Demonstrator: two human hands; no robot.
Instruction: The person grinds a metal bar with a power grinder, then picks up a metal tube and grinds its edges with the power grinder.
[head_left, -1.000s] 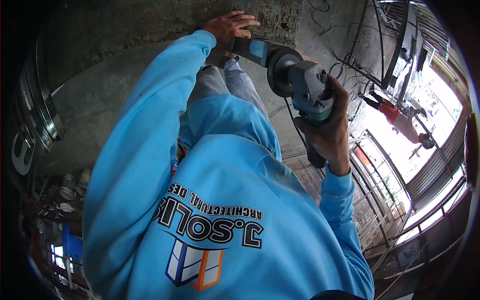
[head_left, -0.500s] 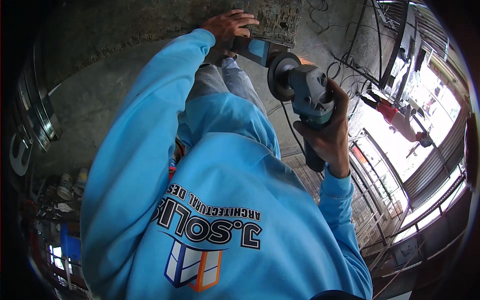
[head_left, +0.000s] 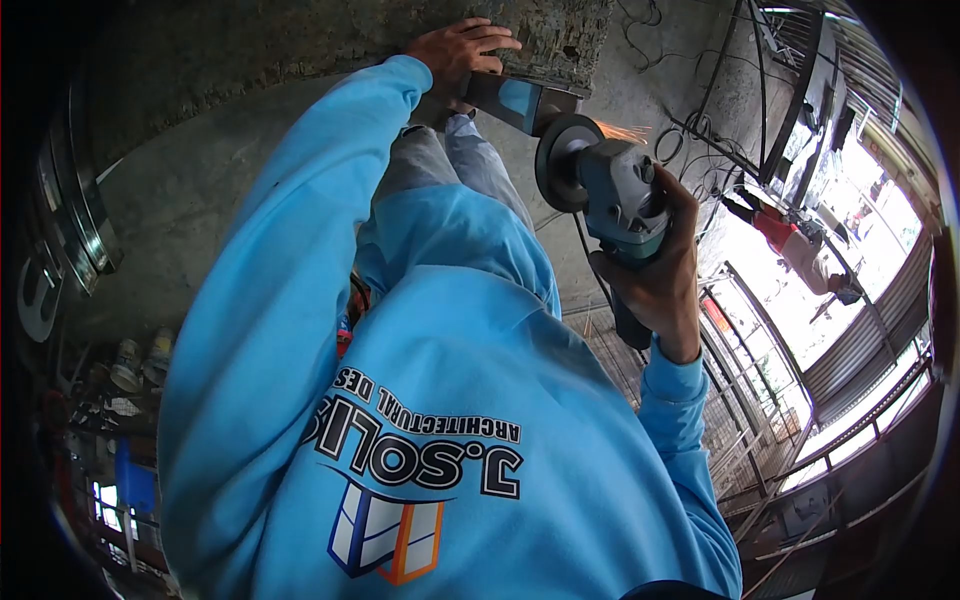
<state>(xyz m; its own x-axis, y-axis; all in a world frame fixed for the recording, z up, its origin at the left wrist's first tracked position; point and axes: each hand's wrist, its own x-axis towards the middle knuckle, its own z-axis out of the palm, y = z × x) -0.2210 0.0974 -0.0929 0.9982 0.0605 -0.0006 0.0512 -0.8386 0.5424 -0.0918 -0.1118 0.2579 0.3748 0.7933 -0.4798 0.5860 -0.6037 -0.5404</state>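
My right hand (head_left: pixel 660 275) is wrapped around the body of an angle grinder (head_left: pixel 625 195). The grinder's round disc (head_left: pixel 568 162) meets the right end of a square steel tube (head_left: pixel 510 102), and orange sparks (head_left: pixel 622 131) fly off to the right. At the tube's other end, my left hand (head_left: pixel 462 52) grips and steadies it against a rough, worn bench (head_left: pixel 540 40). Its fingers stretch over the bench top. Part of this grip is hidden by the tube. A light blue patch shows on the tube's side.
Loose cables (head_left: pixel 700 125) lie on the concrete floor (head_left: pixel 270 150). Another person (head_left: pixel 800 255) bends in the bright area at right. Metal frames (head_left: pixel 760 400) stand below that. Metal profiles (head_left: pixel 80 220) are at left, with cans (head_left: pixel 128 365) and a blue object (head_left: pixel 138 475) lower down.
The grinder has shifted slightly down and right in the view, and its disc shows more of its face. The spark stream reaches farther right. My left hand has barely moved.
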